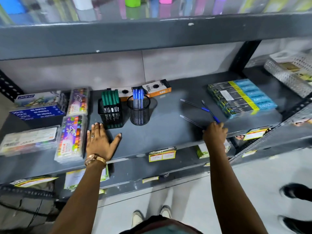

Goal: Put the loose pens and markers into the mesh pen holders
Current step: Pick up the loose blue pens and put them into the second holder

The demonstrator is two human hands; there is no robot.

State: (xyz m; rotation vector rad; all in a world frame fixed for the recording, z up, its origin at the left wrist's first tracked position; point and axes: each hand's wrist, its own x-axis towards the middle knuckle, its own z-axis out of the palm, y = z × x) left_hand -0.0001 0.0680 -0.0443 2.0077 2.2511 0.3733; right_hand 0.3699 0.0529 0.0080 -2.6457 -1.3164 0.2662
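Two black mesh holders stand on the grey shelf (165, 132): a square holder (110, 115) full of green markers and a round holder (139, 112) with several blue pens. Three loose blue-capped pens lie to the right: a far pen (194, 104), a slanted pen (210, 111) and a near pen (190, 121). My right hand (215, 134) rests on the near ends of the slanted and near pens, fingers curled over them; a firm grip is unclear. My left hand (100, 142) lies flat and spread on the shelf just in front of the square holder.
Boxes of oil pastels (38, 108) and colour sets (71, 137) fill the shelf's left. A pencil box (152, 90) lies behind the holders. Stacked packs (241, 97) sit at the right, a metal mesh tray (290, 73) beyond. An upper shelf (152, 34) overhangs.
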